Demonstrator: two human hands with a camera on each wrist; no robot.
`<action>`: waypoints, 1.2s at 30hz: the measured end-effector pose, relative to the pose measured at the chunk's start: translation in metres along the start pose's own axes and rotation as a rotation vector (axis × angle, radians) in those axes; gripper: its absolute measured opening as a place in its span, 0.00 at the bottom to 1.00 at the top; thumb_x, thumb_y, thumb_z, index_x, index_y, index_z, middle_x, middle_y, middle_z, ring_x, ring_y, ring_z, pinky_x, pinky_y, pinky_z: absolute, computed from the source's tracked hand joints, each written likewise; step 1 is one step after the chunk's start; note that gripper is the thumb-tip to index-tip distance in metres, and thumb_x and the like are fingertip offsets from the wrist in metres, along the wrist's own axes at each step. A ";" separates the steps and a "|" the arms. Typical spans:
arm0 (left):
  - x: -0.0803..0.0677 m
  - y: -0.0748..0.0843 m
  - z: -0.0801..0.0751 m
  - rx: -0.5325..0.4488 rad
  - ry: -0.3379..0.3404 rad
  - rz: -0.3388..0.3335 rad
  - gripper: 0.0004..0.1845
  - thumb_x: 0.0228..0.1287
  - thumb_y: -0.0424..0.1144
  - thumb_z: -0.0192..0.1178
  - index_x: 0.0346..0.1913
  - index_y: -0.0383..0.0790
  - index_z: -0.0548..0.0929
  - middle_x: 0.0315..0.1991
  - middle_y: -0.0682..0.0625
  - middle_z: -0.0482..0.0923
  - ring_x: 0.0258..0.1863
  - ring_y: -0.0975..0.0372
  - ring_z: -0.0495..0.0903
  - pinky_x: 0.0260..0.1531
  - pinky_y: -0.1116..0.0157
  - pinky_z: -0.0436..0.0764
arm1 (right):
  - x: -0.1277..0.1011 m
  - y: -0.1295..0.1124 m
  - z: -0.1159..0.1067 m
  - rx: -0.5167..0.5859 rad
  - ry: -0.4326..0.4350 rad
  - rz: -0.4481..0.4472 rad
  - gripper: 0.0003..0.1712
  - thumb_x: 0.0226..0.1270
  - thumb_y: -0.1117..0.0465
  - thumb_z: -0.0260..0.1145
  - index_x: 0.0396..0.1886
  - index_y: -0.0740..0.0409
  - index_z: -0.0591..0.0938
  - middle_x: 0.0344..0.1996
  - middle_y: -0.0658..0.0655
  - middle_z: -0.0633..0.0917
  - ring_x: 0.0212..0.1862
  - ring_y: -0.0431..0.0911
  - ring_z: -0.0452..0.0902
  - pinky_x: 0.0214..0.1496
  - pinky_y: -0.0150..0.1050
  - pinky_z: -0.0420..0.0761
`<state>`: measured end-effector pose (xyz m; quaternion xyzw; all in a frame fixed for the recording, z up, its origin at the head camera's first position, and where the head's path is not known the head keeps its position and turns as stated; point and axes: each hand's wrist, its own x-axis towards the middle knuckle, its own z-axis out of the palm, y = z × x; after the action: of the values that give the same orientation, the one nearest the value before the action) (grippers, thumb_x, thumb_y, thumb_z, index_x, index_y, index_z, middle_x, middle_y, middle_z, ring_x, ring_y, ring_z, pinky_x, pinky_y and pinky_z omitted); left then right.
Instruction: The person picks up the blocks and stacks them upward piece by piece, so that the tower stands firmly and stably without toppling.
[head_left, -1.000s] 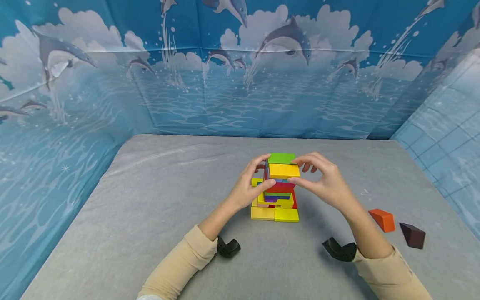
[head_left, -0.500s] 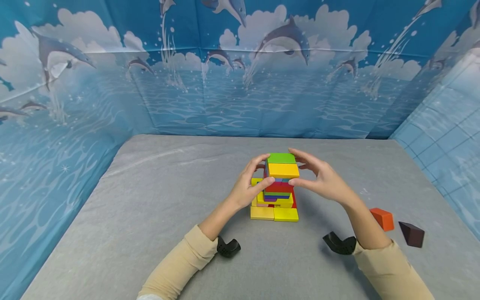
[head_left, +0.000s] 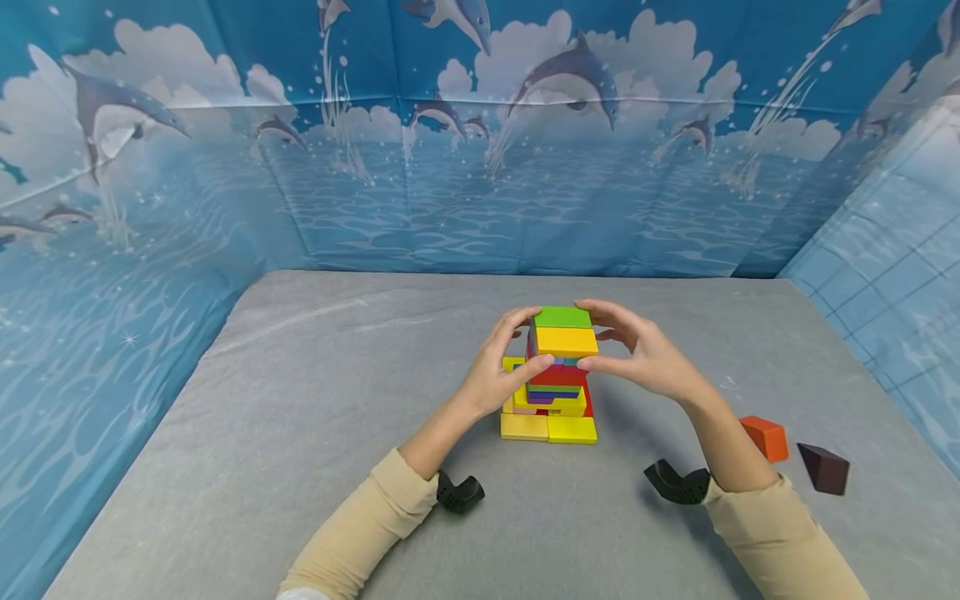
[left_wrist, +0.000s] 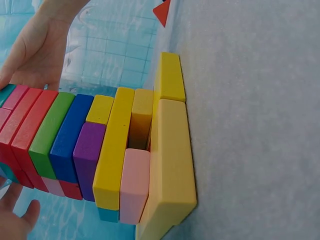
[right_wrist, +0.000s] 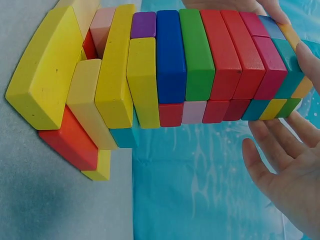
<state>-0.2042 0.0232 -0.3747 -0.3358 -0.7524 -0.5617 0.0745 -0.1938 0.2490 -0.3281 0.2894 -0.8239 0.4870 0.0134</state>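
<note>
A tower of coloured wooden blocks [head_left: 556, 374] stands on the grey surface, with a yellow block [head_left: 567, 340] and a green block [head_left: 562, 317] side by side on top. My left hand [head_left: 491, 371] cups the upper left side, its thumb at the yellow block's lower front edge and its index finger at the green block's rear corner. From the right, my right hand [head_left: 641, 354] mirrors it, thumb at the front and fingers at the back. In the right wrist view the right fingertips [right_wrist: 257, 131] meet the tower's back face near its top.
An orange wedge block [head_left: 767, 439] and a dark brown wedge block [head_left: 825, 469] lie on the grey cloth [head_left: 337, 400] to the right. Two flat yellow blocks [head_left: 572, 429] project at the tower's front base. A blue dolphin-print curtain [head_left: 450, 192] hangs behind.
My right index finger has moved from the near edge of the green block to its far right corner. The left hand and the tower stay nearly in place.
</note>
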 end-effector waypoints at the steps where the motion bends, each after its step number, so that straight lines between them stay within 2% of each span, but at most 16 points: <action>1: 0.000 0.000 0.000 -0.001 0.001 0.003 0.38 0.59 0.65 0.48 0.66 0.46 0.60 0.63 0.49 0.61 0.59 0.57 0.63 0.58 0.57 0.66 | 0.000 0.000 0.000 0.000 0.000 0.003 0.38 0.53 0.70 0.68 0.64 0.62 0.65 0.60 0.60 0.69 0.54 0.37 0.68 0.53 0.31 0.72; 8: 0.000 0.000 0.000 0.001 -0.001 -0.002 0.39 0.59 0.66 0.48 0.66 0.44 0.60 0.63 0.48 0.61 0.58 0.58 0.63 0.58 0.58 0.66 | 0.000 0.000 -0.001 0.010 -0.001 0.008 0.39 0.53 0.70 0.68 0.65 0.60 0.63 0.60 0.61 0.68 0.55 0.39 0.67 0.53 0.29 0.71; 12: 0.000 0.000 0.000 -0.004 0.003 -0.002 0.39 0.58 0.66 0.48 0.65 0.44 0.61 0.63 0.48 0.61 0.58 0.58 0.63 0.58 0.58 0.66 | -0.013 0.001 -0.012 -0.018 0.039 0.011 0.42 0.53 0.71 0.68 0.67 0.58 0.60 0.61 0.62 0.68 0.56 0.40 0.66 0.53 0.25 0.68; 15: 0.000 0.000 0.000 -0.005 0.006 0.001 0.39 0.58 0.67 0.48 0.65 0.44 0.61 0.63 0.48 0.62 0.57 0.59 0.64 0.58 0.58 0.66 | -0.034 0.006 -0.026 -0.133 0.122 0.046 0.42 0.53 0.70 0.69 0.67 0.54 0.62 0.59 0.61 0.70 0.56 0.36 0.66 0.51 0.23 0.67; 18: 0.000 0.000 0.000 0.000 0.005 0.001 0.39 0.58 0.67 0.48 0.65 0.44 0.61 0.63 0.48 0.62 0.58 0.59 0.64 0.58 0.58 0.66 | -0.062 0.019 -0.041 -0.280 0.203 0.122 0.41 0.52 0.66 0.70 0.66 0.50 0.65 0.56 0.60 0.73 0.53 0.31 0.65 0.47 0.22 0.65; 21: 0.000 0.000 0.000 0.000 0.004 0.002 0.39 0.59 0.66 0.48 0.66 0.45 0.61 0.63 0.48 0.62 0.58 0.59 0.64 0.58 0.58 0.66 | -0.092 0.036 -0.055 -0.384 0.224 0.195 0.39 0.53 0.63 0.71 0.65 0.50 0.66 0.55 0.62 0.73 0.51 0.26 0.62 0.43 0.25 0.64; 22: 0.000 0.000 0.000 0.000 0.004 0.003 0.38 0.59 0.66 0.48 0.65 0.45 0.61 0.63 0.48 0.62 0.58 0.59 0.64 0.58 0.58 0.66 | -0.103 0.045 -0.059 -0.420 0.232 0.218 0.38 0.53 0.61 0.70 0.65 0.49 0.66 0.54 0.59 0.73 0.50 0.25 0.62 0.42 0.26 0.64; 23: 0.000 0.001 0.000 0.000 0.005 0.004 0.38 0.59 0.66 0.48 0.65 0.45 0.61 0.63 0.48 0.62 0.58 0.59 0.64 0.58 0.58 0.66 | -0.113 0.050 -0.063 -0.438 0.226 0.235 0.38 0.54 0.60 0.70 0.65 0.50 0.66 0.54 0.60 0.73 0.50 0.28 0.63 0.44 0.30 0.66; 25: 0.000 0.000 0.000 0.000 0.005 0.005 0.39 0.59 0.66 0.48 0.65 0.44 0.61 0.62 0.48 0.62 0.58 0.59 0.64 0.58 0.58 0.66 | -0.131 0.060 -0.070 -0.480 0.222 0.263 0.37 0.54 0.59 0.70 0.64 0.52 0.67 0.53 0.58 0.73 0.48 0.27 0.63 0.42 0.35 0.67; 28: 0.000 0.000 0.000 0.002 0.008 0.009 0.39 0.58 0.67 0.47 0.65 0.44 0.61 0.62 0.48 0.62 0.58 0.59 0.64 0.58 0.58 0.66 | -0.152 0.071 -0.078 -0.515 0.213 0.300 0.36 0.53 0.59 0.71 0.62 0.54 0.70 0.50 0.51 0.74 0.45 0.25 0.64 0.40 0.34 0.69; 30: 0.000 0.000 0.000 0.003 0.007 0.011 0.40 0.58 0.67 0.47 0.65 0.44 0.61 0.62 0.48 0.62 0.58 0.59 0.64 0.58 0.58 0.66 | -0.163 0.073 -0.083 -0.532 0.192 0.311 0.35 0.51 0.60 0.72 0.61 0.58 0.71 0.48 0.54 0.75 0.42 0.19 0.61 0.36 0.29 0.69; 33: 0.000 0.001 0.000 0.008 0.006 0.013 0.40 0.58 0.68 0.46 0.65 0.44 0.61 0.62 0.48 0.62 0.58 0.59 0.64 0.58 0.58 0.66 | -0.174 0.078 -0.087 -0.552 0.165 0.332 0.33 0.51 0.61 0.72 0.58 0.61 0.73 0.45 0.59 0.77 0.39 0.16 0.59 0.33 0.22 0.67; 34: 0.000 0.000 0.000 0.009 0.005 0.012 0.40 0.58 0.68 0.46 0.65 0.44 0.61 0.62 0.48 0.62 0.58 0.59 0.64 0.58 0.58 0.66 | -0.176 0.080 -0.088 -0.558 0.159 0.339 0.31 0.50 0.61 0.72 0.56 0.62 0.73 0.43 0.64 0.77 0.39 0.16 0.59 0.32 0.22 0.67; 36: 0.000 0.000 0.000 0.012 0.004 0.009 0.40 0.58 0.68 0.46 0.65 0.44 0.60 0.62 0.48 0.62 0.58 0.59 0.64 0.58 0.58 0.66 | -0.180 0.082 -0.089 -0.571 0.150 0.370 0.29 0.50 0.60 0.73 0.53 0.63 0.75 0.43 0.66 0.77 0.37 0.17 0.59 0.32 0.26 0.71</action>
<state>-0.2044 0.0233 -0.3745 -0.3375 -0.7541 -0.5576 0.0807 -0.1076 0.4340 -0.4015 0.0830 -0.9622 0.2510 0.0659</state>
